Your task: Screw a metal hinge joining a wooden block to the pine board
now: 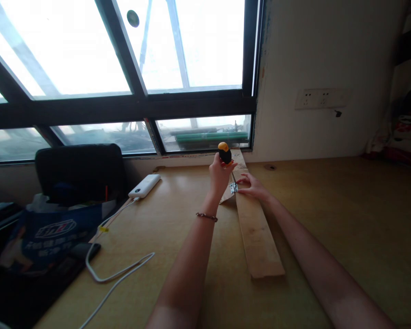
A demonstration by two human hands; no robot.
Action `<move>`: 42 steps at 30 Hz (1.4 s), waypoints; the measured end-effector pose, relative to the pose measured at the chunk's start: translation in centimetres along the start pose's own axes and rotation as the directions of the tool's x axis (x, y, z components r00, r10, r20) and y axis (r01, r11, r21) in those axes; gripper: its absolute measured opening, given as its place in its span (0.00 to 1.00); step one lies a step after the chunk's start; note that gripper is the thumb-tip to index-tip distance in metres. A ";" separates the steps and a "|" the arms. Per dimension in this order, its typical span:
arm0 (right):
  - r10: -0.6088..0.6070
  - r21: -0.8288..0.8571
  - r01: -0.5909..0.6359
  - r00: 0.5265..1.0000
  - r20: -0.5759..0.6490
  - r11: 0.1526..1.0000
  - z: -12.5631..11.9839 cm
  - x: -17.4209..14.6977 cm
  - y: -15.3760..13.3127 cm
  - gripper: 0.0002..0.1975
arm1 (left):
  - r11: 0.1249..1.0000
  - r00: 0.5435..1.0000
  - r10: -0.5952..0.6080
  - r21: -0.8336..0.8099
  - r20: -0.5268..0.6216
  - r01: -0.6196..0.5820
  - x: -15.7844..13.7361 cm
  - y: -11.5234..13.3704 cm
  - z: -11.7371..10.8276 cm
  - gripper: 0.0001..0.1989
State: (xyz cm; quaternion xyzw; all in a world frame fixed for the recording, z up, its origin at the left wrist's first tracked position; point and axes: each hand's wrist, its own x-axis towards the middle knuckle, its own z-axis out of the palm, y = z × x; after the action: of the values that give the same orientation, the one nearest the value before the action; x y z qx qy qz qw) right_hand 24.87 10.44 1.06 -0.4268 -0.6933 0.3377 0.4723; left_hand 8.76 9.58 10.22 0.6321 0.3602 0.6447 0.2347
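My left hand [221, 172] is wrapped around a screwdriver [224, 153] with a yellow and black handle. The screwdriver points down, its shaft reaching a small silver hinge [233, 187]. That hinge lies along the left edge of a long wooden board [260, 237] and on a smaller piece of wood [229, 196] beside it. My right hand [255, 187] rests at the board's right side, thumb and fingers apart, fingertips close to the hinge and shaft. Whether those fingertips touch the hinge I cannot tell.
Both hands work over a wooden table [178, 214]. A white power bank [144, 186] with a white cable [119, 276] lies to the left. Beyond the left edge are a black chair [80, 169] and a blue bag [55, 233]. A window [192, 45] and wall sockets [322, 98] are behind.
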 end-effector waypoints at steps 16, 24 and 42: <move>-0.024 -0.032 0.024 1.000 0.003 0.999 -0.1 0.2 0.6 0.35 | 1.000 1.000 0.001 -0.023 0.005 -0.001 0.1 0.1 -0.1 0.16; -0.017 -0.020 0.018 1.000 0.003 1.000 -0.1 0.0 0.2 0.35 | 1.000 1.000 0.001 -0.012 0.000 -0.001 0.0 0.1 -0.1 0.18; -0.010 -0.015 0.010 1.000 0.016 1.000 -0.1 0.1 0.2 0.35 | 0.995 1.000 0.004 0.098 -0.022 -0.002 0.1 0.6 -0.4 0.17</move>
State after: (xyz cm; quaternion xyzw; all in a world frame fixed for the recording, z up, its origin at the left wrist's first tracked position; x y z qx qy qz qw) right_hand 24.97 10.64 0.92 -0.4241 -0.7017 0.3336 0.4652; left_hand 8.49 9.22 10.72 0.6360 0.3930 0.6337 0.1985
